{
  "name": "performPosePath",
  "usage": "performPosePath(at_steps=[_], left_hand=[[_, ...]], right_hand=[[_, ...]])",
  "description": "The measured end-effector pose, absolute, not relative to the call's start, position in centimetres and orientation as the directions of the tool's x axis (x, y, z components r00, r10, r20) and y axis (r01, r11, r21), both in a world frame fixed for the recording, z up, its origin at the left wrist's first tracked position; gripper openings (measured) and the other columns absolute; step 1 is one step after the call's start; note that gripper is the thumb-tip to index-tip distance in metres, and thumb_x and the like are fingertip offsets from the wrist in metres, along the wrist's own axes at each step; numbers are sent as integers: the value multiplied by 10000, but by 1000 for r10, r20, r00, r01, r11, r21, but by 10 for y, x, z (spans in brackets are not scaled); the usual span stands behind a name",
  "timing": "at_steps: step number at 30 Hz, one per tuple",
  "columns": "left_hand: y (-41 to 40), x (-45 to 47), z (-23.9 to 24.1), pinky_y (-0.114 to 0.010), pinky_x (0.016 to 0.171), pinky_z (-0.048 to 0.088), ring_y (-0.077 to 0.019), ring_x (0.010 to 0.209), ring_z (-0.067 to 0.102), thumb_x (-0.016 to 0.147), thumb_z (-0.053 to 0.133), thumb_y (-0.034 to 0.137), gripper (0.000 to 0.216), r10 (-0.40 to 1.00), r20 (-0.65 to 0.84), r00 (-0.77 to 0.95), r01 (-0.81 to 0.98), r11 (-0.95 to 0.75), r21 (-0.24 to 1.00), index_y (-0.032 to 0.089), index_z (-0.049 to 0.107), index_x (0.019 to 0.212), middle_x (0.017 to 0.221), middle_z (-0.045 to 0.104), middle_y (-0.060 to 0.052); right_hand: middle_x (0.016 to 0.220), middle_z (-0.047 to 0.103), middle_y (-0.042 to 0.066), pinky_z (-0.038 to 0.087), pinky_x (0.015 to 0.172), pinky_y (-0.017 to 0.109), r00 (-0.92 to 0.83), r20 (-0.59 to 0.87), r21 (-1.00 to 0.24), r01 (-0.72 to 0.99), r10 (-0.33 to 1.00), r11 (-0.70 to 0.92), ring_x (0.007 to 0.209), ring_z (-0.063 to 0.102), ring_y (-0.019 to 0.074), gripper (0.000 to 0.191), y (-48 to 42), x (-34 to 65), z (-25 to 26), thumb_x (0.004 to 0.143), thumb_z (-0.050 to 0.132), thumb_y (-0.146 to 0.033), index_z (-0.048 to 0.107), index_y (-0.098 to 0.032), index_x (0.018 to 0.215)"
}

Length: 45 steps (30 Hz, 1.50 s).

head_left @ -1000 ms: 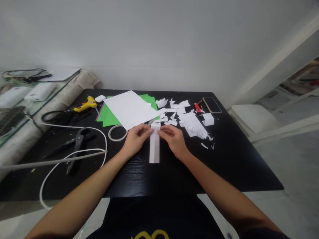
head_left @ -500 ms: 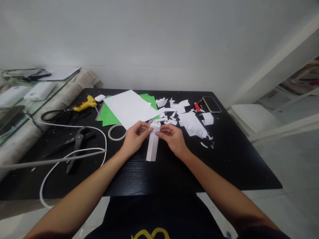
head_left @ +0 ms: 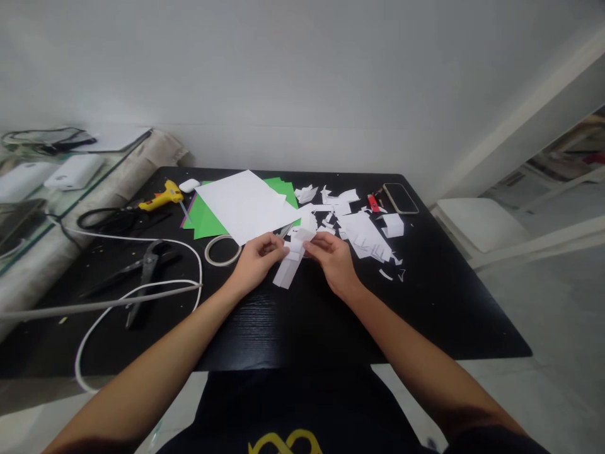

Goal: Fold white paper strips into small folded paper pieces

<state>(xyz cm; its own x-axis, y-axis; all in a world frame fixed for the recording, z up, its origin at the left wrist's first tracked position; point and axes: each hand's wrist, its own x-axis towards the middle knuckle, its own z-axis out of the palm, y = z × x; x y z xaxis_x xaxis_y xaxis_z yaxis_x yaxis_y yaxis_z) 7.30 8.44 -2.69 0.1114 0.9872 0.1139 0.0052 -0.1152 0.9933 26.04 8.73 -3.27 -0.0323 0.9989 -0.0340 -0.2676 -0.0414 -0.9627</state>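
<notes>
A folded white paper strip (head_left: 289,263) is held between both hands, tilted above the black table (head_left: 293,315). My left hand (head_left: 258,260) pinches its upper left side. My right hand (head_left: 333,255) pinches the folded top end from the right. The strip's lower end hangs free toward me. Just behind the hands lie a large white sheet (head_left: 246,203) over green paper (head_left: 205,217) and a roll of tape (head_left: 222,250).
White paper scraps (head_left: 363,233) litter the table to the right, with a phone (head_left: 400,197) and a small red item (head_left: 373,203). On the left are a yellow glue gun (head_left: 163,197), black scissors (head_left: 144,268), and a white cable (head_left: 142,290). A white seat (head_left: 477,224) stands at right.
The strip lay flat and straight on the table; both hands have lifted and tilted it, its lower end swinging left, and the top end is folded further.
</notes>
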Motion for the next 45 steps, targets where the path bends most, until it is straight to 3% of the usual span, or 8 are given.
performPosePath(at_steps=[8,12,18,27,33,39,42,45], left_hand=[[86,75,-33,-250,558,421,-124,585,551,805,787,319,174,990,113,85,12,-114,993,190,672,782,670,650,8],[85,75,-34,-243,543,404,-115,573,533,817,787,314,179,989,123,86,11,-125,992,186,664,792,658,630,12],[86,76,-36,-266,662,493,-127,677,612,797,805,275,188,984,150,100,-13,-149,989,187,659,875,754,667,1],[84,77,-31,-282,719,512,-139,719,649,785,815,255,186,984,154,88,-15,-153,988,167,696,898,767,706,-14],[84,77,-31,-267,705,488,-127,705,636,769,833,234,188,988,128,82,-56,-124,991,167,697,880,761,702,0],[83,76,-29,-227,701,476,-106,713,625,762,856,232,193,993,33,112,-171,-13,985,164,690,835,767,699,13],[83,76,-27,-221,629,482,-101,640,609,803,828,301,211,975,-70,211,-258,125,958,166,668,834,726,676,18],[82,76,-25,-285,693,566,-145,687,672,806,826,356,268,933,-155,324,-316,261,912,156,651,832,777,709,-28]], right_hand=[[923,796,31,589,960,451,-161,0,-940,-336,987,-55,928,753,246,212,83,259,-32,741,843,-341,786,-215,902],[952,803,35,559,1018,464,-167,29,-951,-308,986,-24,975,752,259,262,82,258,-33,703,870,-327,786,-218,926],[958,807,45,548,1033,466,-138,46,-970,-244,989,11,1007,753,265,282,81,257,-32,693,892,-345,783,-216,919],[924,793,38,609,896,427,-97,19,-972,-236,995,-4,913,735,250,261,82,257,-33,706,882,-361,784,-207,893],[918,790,40,598,897,422,-90,32,-973,-230,995,10,890,730,242,247,82,257,-35,714,879,-354,795,-210,897],[881,788,34,587,898,422,-92,34,-973,-231,995,12,867,728,238,233,81,257,-33,705,883,-349,790,-211,869],[888,787,33,570,923,422,-103,37,-970,-244,994,10,887,726,237,218,81,258,-32,712,877,-339,783,-211,861],[914,785,35,550,951,426,-129,55,-961,-275,990,18,925,721,242,229,83,258,-33,724,867,-340,785,-215,898]])
